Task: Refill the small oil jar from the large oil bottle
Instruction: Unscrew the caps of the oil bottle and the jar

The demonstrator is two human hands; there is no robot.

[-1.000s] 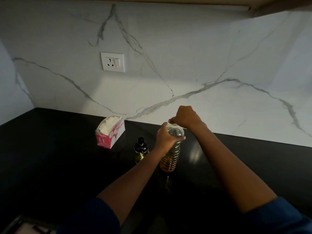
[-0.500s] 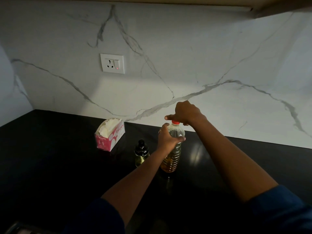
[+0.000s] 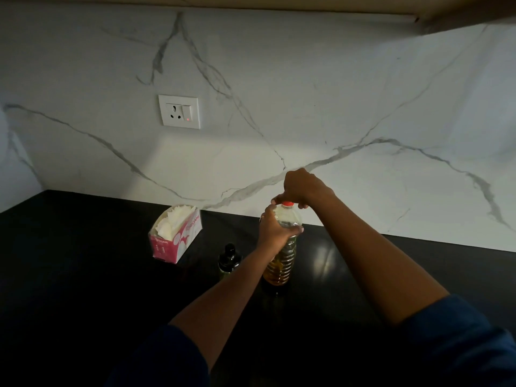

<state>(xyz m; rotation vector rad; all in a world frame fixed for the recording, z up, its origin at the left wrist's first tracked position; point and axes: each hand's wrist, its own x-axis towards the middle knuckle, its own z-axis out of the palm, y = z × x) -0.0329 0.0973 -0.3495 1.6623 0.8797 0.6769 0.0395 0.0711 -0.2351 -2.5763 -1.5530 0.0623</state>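
Note:
The large oil bottle [image 3: 280, 263], clear ribbed plastic with amber oil in its lower part, stands upright on the black counter [image 3: 83, 275]. My left hand [image 3: 275, 229] grips its upper body. My right hand [image 3: 300, 188] sits over the top, fingers pinching the red cap [image 3: 287, 203]. The small oil jar [image 3: 229, 258], dark with a black stopper, stands just left of the bottle, untouched.
A pink tissue box [image 3: 174, 236] with white tissues lies further left near the marble backsplash. A white wall socket [image 3: 179, 111] with a red light is above it. A cabinet underside [image 3: 460, 12] runs overhead.
My right hand has shifted slightly on the bottle top and the red cap has come into sight under its fingers. The bottle and my left hand stay in place.

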